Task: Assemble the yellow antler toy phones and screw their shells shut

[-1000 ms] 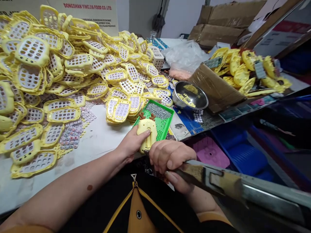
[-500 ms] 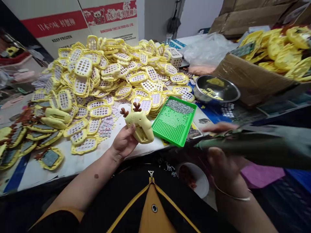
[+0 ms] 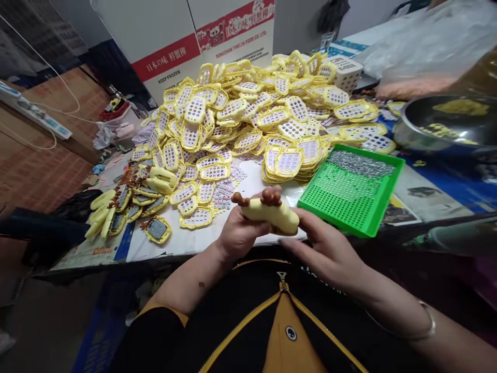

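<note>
My left hand [image 3: 237, 233] grips a pale yellow toy casing [image 3: 277, 215] with brown antlers, held edge-up above the table's front edge. At the casing's right end, my right hand [image 3: 326, 248] has its fingers against the side, its thumb stretched out below. The casing's underside is turned away from view. Just beyond it lies a stack of yellow button panels [image 3: 289, 161]. A green perforated tray [image 3: 337, 199] with small silvery screws at its far end sits to the right. A greenish cylindrical tool [image 3: 458, 238] hangs at the far right, apart from my right hand.
A large heap of yellow panels with white button grids [image 3: 233, 109] covers the back of the table. Antlered shells with grey inserts [image 3: 157, 229] lie at the left. A metal bowl [image 3: 411, 129] with yellow bits stands right, near a clear plastic bag [image 3: 423, 49].
My right hand has let go of the greenish tool and come over to the casing. My left hand has tipped the casing so its battery recess no longer shows. The view has swung left.
</note>
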`<action>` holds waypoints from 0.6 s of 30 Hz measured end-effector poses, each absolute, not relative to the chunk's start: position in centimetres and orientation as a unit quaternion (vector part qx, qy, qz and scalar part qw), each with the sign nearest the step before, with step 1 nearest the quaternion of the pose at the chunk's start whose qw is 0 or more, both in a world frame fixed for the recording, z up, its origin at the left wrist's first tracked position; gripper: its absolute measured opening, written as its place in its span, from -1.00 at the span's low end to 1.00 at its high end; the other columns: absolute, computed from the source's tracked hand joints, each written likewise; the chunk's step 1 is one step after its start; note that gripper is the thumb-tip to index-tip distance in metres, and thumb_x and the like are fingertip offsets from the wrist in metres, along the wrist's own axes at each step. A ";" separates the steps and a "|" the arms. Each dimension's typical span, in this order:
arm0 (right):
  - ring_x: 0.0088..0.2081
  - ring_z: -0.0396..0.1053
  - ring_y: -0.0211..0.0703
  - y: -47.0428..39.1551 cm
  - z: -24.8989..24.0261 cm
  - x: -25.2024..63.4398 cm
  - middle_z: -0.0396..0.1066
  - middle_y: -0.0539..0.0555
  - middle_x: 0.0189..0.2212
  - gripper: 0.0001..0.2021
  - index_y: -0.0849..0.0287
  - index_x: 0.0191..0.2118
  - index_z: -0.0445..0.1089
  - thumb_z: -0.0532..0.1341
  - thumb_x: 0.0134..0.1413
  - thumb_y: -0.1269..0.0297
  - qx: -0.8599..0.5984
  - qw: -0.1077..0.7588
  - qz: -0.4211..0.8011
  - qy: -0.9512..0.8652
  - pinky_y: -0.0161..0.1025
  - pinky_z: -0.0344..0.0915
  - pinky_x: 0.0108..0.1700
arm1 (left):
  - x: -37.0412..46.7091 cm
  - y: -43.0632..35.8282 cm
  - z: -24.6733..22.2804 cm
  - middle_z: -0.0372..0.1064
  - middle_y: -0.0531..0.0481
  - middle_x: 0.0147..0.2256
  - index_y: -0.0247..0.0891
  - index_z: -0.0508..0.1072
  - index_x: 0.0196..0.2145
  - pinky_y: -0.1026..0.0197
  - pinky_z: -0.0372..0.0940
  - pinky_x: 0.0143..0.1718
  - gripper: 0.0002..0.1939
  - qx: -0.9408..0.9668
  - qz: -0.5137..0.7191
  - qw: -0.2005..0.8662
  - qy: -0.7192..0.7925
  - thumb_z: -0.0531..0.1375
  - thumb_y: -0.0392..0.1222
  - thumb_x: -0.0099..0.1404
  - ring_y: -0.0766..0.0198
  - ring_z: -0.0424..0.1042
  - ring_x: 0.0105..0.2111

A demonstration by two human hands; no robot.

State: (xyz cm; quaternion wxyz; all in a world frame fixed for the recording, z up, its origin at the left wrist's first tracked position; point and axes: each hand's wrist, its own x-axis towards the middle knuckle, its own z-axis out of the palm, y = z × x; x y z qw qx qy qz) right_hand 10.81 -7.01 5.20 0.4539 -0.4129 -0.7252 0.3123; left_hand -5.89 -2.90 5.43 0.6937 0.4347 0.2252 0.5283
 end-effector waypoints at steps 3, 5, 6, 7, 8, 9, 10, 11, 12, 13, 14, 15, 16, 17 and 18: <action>-0.25 0.46 -0.12 -6.0 5.2 8.8 0.50 0.09 -0.25 -0.75 0.14 -0.06 0.35 0.13 0.21 0.18 -0.432 0.494 0.321 -0.683 -0.22 0.43 -0.24 | -6.3 -3.2 5.1 0.47 0.05 -0.18 -0.08 0.54 -0.28 -0.03 0.19 0.15 -0.64 0.429 0.550 0.672 0.249 0.46 -0.16 -0.10 0.03 0.36 0.05; -0.38 0.42 -0.20 -6.1 5.3 8.2 0.49 0.05 -0.37 -0.82 0.15 -0.15 0.37 0.17 0.17 0.22 -0.438 0.508 0.313 -0.672 -0.30 0.38 -0.39 | -6.5 -3.3 4.9 0.47 0.09 -0.19 -0.03 0.54 -0.25 -0.02 0.21 0.14 -0.60 0.429 0.557 0.665 0.253 0.46 -0.14 -0.12 0.05 0.38 0.03; -0.44 0.39 -0.23 -6.2 5.4 8.1 0.47 0.03 -0.41 -0.85 0.15 -0.17 0.37 0.19 0.15 0.24 -0.436 0.514 0.311 -0.670 -0.32 0.34 -0.44 | -6.7 -3.3 4.9 0.47 0.10 -0.18 -0.01 0.53 -0.24 -0.02 0.22 0.13 -0.58 0.433 0.557 0.659 0.259 0.46 -0.12 -0.12 0.06 0.39 0.02; -0.47 0.37 -0.26 -6.3 5.5 8.1 0.47 0.02 -0.42 -0.86 0.15 -0.19 0.37 0.20 0.14 0.27 -0.432 0.518 0.310 -0.669 -0.34 0.32 -0.47 | -6.9 -3.3 4.9 0.47 0.11 -0.17 0.01 0.53 -0.23 -0.03 0.24 0.12 -0.58 0.442 0.553 0.653 0.270 0.46 -0.11 -0.12 0.06 0.39 0.02; -0.49 0.36 -0.27 -6.3 5.7 8.2 0.47 0.01 -0.42 -0.86 0.16 -0.18 0.37 0.21 0.12 0.29 -0.429 0.522 0.311 -0.669 -0.35 0.31 -0.48 | -7.1 -3.2 5.0 0.47 0.10 -0.15 0.01 0.53 -0.23 -0.03 0.26 0.10 -0.58 0.456 0.541 0.647 0.284 0.45 -0.10 -0.11 0.06 0.39 0.02; -0.48 0.36 -0.27 -6.4 5.8 8.3 0.48 0.02 -0.41 -0.85 0.16 -0.17 0.37 0.21 0.12 0.30 -0.426 0.525 0.312 -0.667 -0.35 0.32 -0.46 | -7.4 -3.1 5.1 0.48 0.08 -0.14 0.00 0.54 -0.24 -0.04 0.27 0.09 -0.59 0.475 0.528 0.639 0.295 0.45 -0.09 -0.11 0.04 0.39 0.02; -0.45 0.38 -0.27 -6.3 6.0 8.5 0.49 0.03 -0.39 -0.84 0.18 -0.16 0.37 0.22 0.12 0.31 -0.420 0.530 0.313 -0.666 -0.35 0.34 -0.43 | -7.6 -2.9 5.3 0.49 0.06 -0.14 -0.02 0.55 -0.25 -0.05 0.29 0.07 -0.62 0.502 0.509 0.631 0.301 0.44 -0.09 -0.10 0.02 0.39 0.03; -0.41 0.41 -0.26 -6.3 6.1 8.6 0.50 0.05 -0.35 -0.83 0.19 -0.15 0.37 0.23 0.11 0.32 -0.412 0.536 0.315 -0.666 -0.35 0.36 -0.37 | -7.9 -2.7 5.5 0.49 0.03 -0.13 -0.03 0.55 -0.25 -0.06 0.29 0.06 -0.63 0.530 0.493 0.623 0.297 0.44 -0.09 -0.08 0.00 0.39 0.03; -0.34 0.44 -0.24 -6.2 6.2 8.8 0.51 0.07 -0.30 -0.80 0.21 -0.13 0.36 0.24 0.10 0.33 -0.399 0.544 0.315 -0.668 -0.34 0.39 -0.30 | -8.1 -2.5 5.7 0.50 0.00 -0.13 -0.06 0.56 -0.25 -0.07 0.28 0.06 -0.65 0.559 0.494 0.602 0.283 0.43 -0.10 -0.07 -0.01 0.39 0.02; -0.27 0.46 -0.23 -6.0 6.2 9.0 0.52 0.09 -0.25 -0.78 0.22 -0.12 0.36 0.26 0.09 0.34 -0.383 0.551 0.316 -0.670 -0.33 0.39 -0.23 | -8.2 -2.3 5.9 0.52 -0.01 -0.15 -0.08 0.57 -0.25 -0.06 0.26 0.09 -0.69 0.580 0.501 0.579 0.278 0.41 -0.13 -0.02 0.00 0.39 0.03; -0.22 0.46 -0.22 -5.9 6.2 9.3 0.52 0.11 -0.21 -0.75 0.23 -0.10 0.36 0.27 0.07 0.35 -0.367 0.557 0.316 -0.675 -0.33 0.39 -0.18 | -8.3 -2.1 6.0 0.53 -0.02 -0.17 -0.09 0.58 -0.25 -0.06 0.22 0.12 -0.72 0.596 0.518 0.552 0.268 0.38 -0.14 0.01 0.02 0.38 0.03; -0.20 0.47 -0.22 -5.8 6.1 9.5 0.52 0.11 -0.19 -0.73 0.23 -0.09 0.36 0.29 0.05 0.36 -0.352 0.560 0.317 -0.680 -0.33 0.39 -0.16 | -8.2 -1.9 6.1 0.54 -0.03 -0.21 -0.11 0.58 -0.23 -0.06 0.18 0.15 -0.73 0.607 0.532 0.532 0.256 0.36 -0.16 0.04 0.04 0.37 0.04; -0.22 0.47 -0.23 -5.6 6.0 9.7 0.52 0.11 -0.21 -0.74 0.23 -0.10 0.36 0.29 0.04 0.37 -0.342 0.564 0.316 -0.682 -0.34 0.39 -0.16 | -8.2 -1.7 6.2 0.55 -0.04 -0.23 -0.15 0.58 -0.22 -0.06 0.15 0.17 -0.73 0.616 0.533 0.524 0.248 0.35 -0.16 0.05 0.05 0.37 0.03; -0.25 0.47 -0.24 -5.5 5.9 9.8 0.52 0.09 -0.24 -0.75 0.23 -0.12 0.37 0.28 0.05 0.37 -0.337 0.565 0.315 -0.684 -0.34 0.39 -0.19 | -8.1 -1.5 6.2 0.56 -0.06 -0.26 -0.19 0.59 -0.25 -0.05 0.11 0.20 -0.73 0.618 0.533 0.525 0.240 0.36 -0.13 0.03 0.04 0.37 0.02; -0.29 0.46 -0.25 -5.3 5.7 10.0 0.52 0.08 -0.29 -0.78 0.24 -0.14 0.37 0.28 0.05 0.36 -0.335 0.564 0.313 -0.687 -0.35 0.40 -0.23 | -8.0 -1.4 6.2 0.56 -0.08 -0.29 -0.23 0.60 -0.28 -0.06 0.09 0.21 -0.69 0.606 0.530 0.538 0.248 0.38 -0.12 -0.03 0.01 0.37 0.02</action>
